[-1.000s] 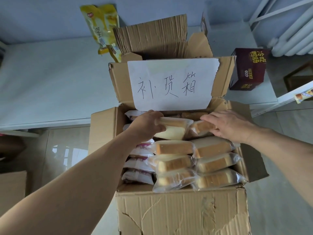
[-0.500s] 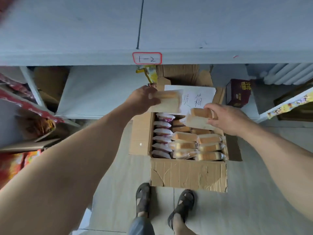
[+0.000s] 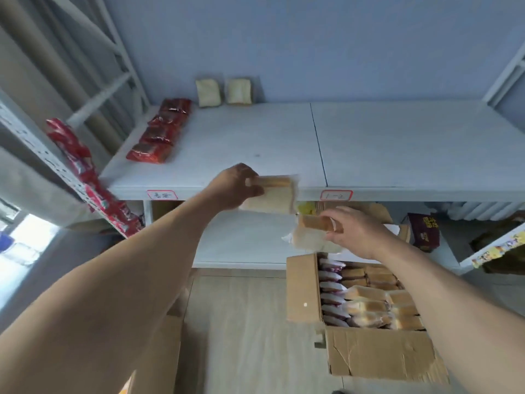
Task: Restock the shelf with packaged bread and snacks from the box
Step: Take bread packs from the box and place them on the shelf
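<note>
Head view: left hand (image 3: 233, 186) gripping a bread pack (image 3: 272, 194) at the shelf (image 3: 397, 143) edge, frame centre; right hand (image 3: 355, 231) pinching another pack (image 3: 309, 234) lower right, above the box (image 3: 377, 356).

We've lifted both bread packs out of the box (image 3: 369, 356): left hand (image 3: 233, 186) now holds its pack (image 3: 272, 194) at the shelf (image 3: 397, 143) edge, right hand (image 3: 355, 231) trails lower with its pack (image 3: 312, 231).

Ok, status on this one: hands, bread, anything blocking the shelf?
Left hand grips a bread pack at the shelf edge. Right hand holds a second pack, lower. Shelf spot ahead bare, nothing blocking.
</note>
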